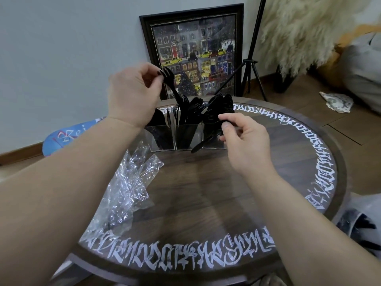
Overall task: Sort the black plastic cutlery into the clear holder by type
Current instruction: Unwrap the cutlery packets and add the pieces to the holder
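No sleeves are worn at all, so both forearms are seen bare from the frame edge right up to the wrists. Nothing is strapped or slipped on at either wrist or on the fingers that are shown. Dark polish is worn on the nails of the left hand (pixel 132 93), while the thumbnail of the right hand (pixel 245 141) is left plain and cut short.

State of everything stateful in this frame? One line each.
left hand: pinching a fork by its head
fork: raised over the holder
right hand: gripping a utensil
utensil: tilted in front of holder, type unclear
holder: upright, three compartments filled
bag: crumpled on table
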The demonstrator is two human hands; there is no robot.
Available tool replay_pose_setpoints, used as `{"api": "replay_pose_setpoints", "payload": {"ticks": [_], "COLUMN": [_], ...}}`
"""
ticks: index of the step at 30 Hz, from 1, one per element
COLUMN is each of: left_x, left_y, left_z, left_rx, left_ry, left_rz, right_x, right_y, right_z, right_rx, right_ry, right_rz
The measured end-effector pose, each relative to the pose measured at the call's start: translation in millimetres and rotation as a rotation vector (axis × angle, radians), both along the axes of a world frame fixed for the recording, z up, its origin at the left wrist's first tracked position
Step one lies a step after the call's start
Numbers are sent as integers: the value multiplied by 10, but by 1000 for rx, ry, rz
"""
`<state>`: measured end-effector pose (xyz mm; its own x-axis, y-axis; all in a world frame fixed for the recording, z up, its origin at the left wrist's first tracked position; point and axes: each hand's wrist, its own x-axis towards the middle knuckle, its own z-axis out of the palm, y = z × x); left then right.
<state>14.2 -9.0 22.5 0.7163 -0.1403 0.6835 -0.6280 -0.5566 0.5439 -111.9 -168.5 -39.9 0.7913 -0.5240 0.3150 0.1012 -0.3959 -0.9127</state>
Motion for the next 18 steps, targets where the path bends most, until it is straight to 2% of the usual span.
{"api": "replay_pose_setpoints", "payload": {"ticks": [7,11,15,18], "left_x": [-26,-11,-14,-17], "left_y": [-29,-79,-85,-79], "left_z": [-24,-167,-329,-441], "left_rx": [170,360,637,759], "left_ry": [-66,10,-44,-46], "left_rz": [25,84,86,128], "right_x": [11,13,12,-1], "right_y": [9,-15,-68,-116], "right_z": [-22,-34,-45,-62], "right_rx": [3,-20,-114,-229], "right_ry": [12,16,16,14], "right_rz": [11,5,-18,-42]}}
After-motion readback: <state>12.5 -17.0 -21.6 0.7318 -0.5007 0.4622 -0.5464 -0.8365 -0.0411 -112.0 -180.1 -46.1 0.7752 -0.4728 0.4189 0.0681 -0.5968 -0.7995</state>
